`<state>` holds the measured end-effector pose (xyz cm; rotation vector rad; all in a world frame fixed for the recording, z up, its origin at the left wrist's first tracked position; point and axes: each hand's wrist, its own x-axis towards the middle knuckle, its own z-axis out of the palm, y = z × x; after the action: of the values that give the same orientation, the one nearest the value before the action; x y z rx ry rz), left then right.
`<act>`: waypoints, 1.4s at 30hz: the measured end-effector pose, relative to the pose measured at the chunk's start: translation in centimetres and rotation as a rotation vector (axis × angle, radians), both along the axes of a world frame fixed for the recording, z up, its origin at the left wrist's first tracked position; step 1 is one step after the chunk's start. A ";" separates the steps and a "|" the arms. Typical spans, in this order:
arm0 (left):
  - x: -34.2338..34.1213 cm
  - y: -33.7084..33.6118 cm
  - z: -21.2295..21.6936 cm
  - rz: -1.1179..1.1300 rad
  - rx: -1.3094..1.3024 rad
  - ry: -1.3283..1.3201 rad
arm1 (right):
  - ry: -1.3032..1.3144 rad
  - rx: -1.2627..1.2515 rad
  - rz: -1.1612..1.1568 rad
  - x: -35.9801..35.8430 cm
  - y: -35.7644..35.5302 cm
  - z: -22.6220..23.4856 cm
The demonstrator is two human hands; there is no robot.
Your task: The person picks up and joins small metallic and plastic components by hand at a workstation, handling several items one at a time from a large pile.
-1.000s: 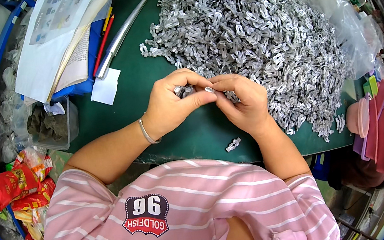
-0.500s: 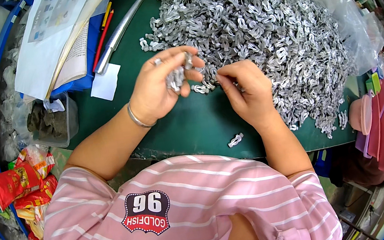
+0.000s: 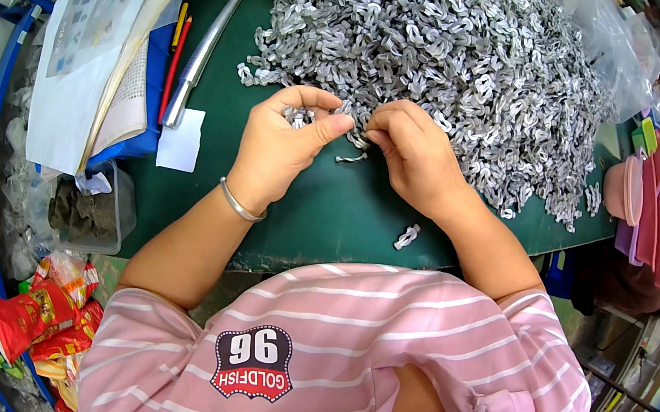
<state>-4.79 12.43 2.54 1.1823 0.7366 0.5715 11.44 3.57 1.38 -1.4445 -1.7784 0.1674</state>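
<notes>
My left hand [image 3: 287,140] is curled round several small silvery metal clips [image 3: 300,116], its thumb and fingertips pinched together at the near edge of a big heap of the same looped clips [image 3: 415,34]. Close beside its fingertips, my right hand [image 3: 415,152] is closed in a pinch; whatever lies between its thumb and forefinger is hidden. One loose clip [image 3: 351,158] lies on the green tabletop [image 3: 307,226] just below the fingertips. Another single clip [image 3: 407,236] rests nearer to me, below my right hand.
At the left lie papers [image 3: 86,63], a red pencil [image 3: 176,72], a long metal tool [image 3: 207,54] and a white paper scrap [image 3: 181,142]. A clear plastic box [image 3: 125,205] stands by the left edge. Clear plastic sheeting [image 3: 612,48] borders the heap at right.
My left hand has turned over, its thumb now facing up and its fingers closing toward the right hand. My right hand has shifted slightly up and left, bringing the fingertips closer together.
</notes>
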 end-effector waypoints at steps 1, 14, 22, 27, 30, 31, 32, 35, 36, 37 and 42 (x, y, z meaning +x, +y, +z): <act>0.0 0.0 -0.1 0.025 -0.027 -0.013 | -0.052 -0.007 0.031 -0.1 0.0 0.2; 0.0 -0.5 0.2 -0.037 0.456 -0.015 | 0.781 -0.331 0.048 -0.1 -0.5 0.4; -0.1 -1.1 -0.1 -0.030 0.553 -0.101 | 0.532 -0.153 0.088 -0.2 -0.4 0.6; -0.2 -1.2 0.3 -0.052 0.039 -0.037 | 0.710 -0.039 0.082 0.4 -0.2 0.4; 0.0 -1.2 -0.1 -0.097 -0.176 -0.107 | 0.799 0.042 0.096 -0.4 -0.3 0.4; 0.0 -1.1 -0.2 -0.109 -0.201 -0.126 | 0.808 0.050 0.101 -0.7 -0.4 0.5; 0.0 -1.1 -0.3 -0.121 -0.226 -0.145 | 0.818 0.059 0.107 -0.8 -0.4 0.8; 0.2 -1.3 -0.2 -0.129 -0.240 -0.160 | 0.670 0.076 0.050 -0.9 -0.6 0.9; 0.3 -1.3 -0.1 -0.125 -0.233 -0.161 | 0.589 0.080 0.021 -0.8 -0.6 0.8; 0.2 -1.2 -0.2 -0.143 -0.303 -0.179 | 0.442 0.114 0.111 -0.6 -0.5 1.1; 0.2 -1.0 -0.5 -0.090 -0.542 -0.206 | 0.081 0.199 0.039 0.0 -0.2 2.2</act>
<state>-4.58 11.41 2.03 0.6391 0.6064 0.3763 11.40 3.41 3.56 -1.2456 -1.7065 0.0664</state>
